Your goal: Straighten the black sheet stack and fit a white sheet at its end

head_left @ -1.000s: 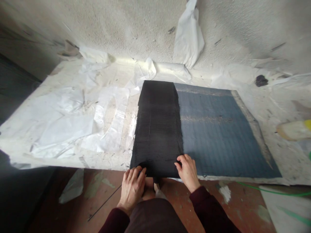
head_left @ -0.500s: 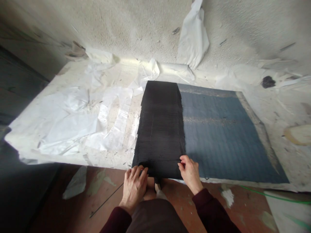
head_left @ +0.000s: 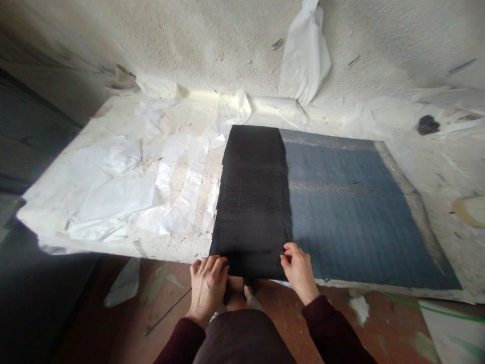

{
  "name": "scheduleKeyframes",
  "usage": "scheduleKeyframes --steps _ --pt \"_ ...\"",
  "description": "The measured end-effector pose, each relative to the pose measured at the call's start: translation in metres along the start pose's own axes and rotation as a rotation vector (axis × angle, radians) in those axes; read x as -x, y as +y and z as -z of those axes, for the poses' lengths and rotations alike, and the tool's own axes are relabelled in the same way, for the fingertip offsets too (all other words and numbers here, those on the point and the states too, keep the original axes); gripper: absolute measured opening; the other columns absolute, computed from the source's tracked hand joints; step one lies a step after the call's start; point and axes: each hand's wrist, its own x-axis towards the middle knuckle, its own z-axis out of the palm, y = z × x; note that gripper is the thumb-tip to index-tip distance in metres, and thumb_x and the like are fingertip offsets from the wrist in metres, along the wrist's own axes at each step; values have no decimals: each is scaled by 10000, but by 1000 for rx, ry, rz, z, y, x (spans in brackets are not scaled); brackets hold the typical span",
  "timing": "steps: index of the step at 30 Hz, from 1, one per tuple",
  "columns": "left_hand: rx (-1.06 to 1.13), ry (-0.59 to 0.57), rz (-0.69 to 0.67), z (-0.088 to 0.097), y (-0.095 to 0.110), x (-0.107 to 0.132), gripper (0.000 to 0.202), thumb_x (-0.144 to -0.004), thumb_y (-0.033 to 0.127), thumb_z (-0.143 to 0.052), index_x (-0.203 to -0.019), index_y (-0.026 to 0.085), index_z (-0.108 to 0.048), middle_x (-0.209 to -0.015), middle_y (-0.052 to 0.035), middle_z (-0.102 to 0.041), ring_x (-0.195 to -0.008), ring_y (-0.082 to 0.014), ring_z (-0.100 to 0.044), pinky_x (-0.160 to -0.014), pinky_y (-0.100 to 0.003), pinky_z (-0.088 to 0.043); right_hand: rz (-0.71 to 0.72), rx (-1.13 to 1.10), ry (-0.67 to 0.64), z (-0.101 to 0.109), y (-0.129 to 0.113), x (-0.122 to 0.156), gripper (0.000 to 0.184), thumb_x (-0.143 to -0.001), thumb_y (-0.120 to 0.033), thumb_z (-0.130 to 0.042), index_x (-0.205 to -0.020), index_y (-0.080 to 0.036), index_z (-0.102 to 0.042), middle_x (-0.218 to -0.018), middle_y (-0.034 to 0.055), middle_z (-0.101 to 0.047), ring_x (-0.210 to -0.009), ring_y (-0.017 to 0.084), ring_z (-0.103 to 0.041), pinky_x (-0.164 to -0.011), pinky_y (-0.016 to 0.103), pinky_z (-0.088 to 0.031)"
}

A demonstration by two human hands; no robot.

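Note:
A band of thin, overlapping black strips (head_left: 253, 202) runs from the back of the table to its front edge, with ragged sides and a finely ribbed top. It covers the left part of a blue-grey board (head_left: 352, 222). At the band's front left corner, my left hand (head_left: 207, 284) has its fingers curled over a black strip, fingertips partly hidden. My right hand (head_left: 298, 269) pinches the strip's right end between thumb and forefinger, above the board. The front black strip lies stretched between both hands.
Crumpled clear plastic film (head_left: 113, 202) lies on the white table (head_left: 41, 212) to the left. A rough plaster wall (head_left: 212, 45) stands behind, with a hanging white sheet (head_left: 306, 55). A dark lump (head_left: 428, 125) sits at the back right. Scraps and a green cord (head_left: 413, 304) are below the table.
The view has shifted slightly, so the scene sits a little further right. Both hands stay at the front strip; the left fingers have shifted slightly at the corner.

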Motion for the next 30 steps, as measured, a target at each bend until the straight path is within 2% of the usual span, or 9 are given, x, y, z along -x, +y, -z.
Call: scheduleKeyframes --steps 7,14,17,22,26,30 --pt "-12 26 77 6 -11 -2 117 -905 242 -562 -999 264 -628 -981 21 -657 -912 -195 -569 -894 -412 -306 14 9 -4 0 -2 -1 212 -802 -219 -505 -1001 -174 -565 -787 27 -634 -747 194 -615 -762 335 -459" --pt "22 123 160 13 -23 2 124 -892 218 -579 -1006 240 -622 -976 4 -651 -917 -185 -579 -892 -403 -326 25 20 -10 -2 1 -3 236 -800 -288 -507 -1004 -184 -564 -779 19 -644 -720 189 -625 -741 329 -470" --pt "78 122 40 14 -13 11 186 -916 175 -527 -1064 241 -618 -1061 -15 -638 -950 -173 -564 -897 -384 -342 39 27 1 -3 1 -4 240 -799 -297 -493 -1000 -183 -558 -779 21 -650 -715 193 -630 -726 332 -463" --pt "157 -13 -215 -1 12 27 303 -942 147 -427 -1191 220 -583 -1199 -42 -596 -1078 -193 -510 -923 -372 -354 60 17 17 -5 0 -3 250 -798 -298 -483 -1011 -186 -550 -762 12 -653 -689 175 -628 -702 312 -456" --pt "117 -55 -283 -16 19 27 336 -934 155 -434 -1239 216 -560 -1318 -34 -542 -1225 -211 -436 -1024 -392 -318 41 34 4 -4 -2 -3 261 -788 -310 -479 -1012 -196 -548 -771 6 -649 -697 176 -627 -709 317 -454" --pt "80 -63 -298 -21 18 20 335 -925 174 -456 -1241 220 -559 -1318 -33 -539 -1247 -209 -429 -1059 -398 -324 18 27 -9 -3 -2 -5 277 -775 -327 -472 -1010 -200 -547 -761 3 -646 -703 181 -631 -705 319 -459"
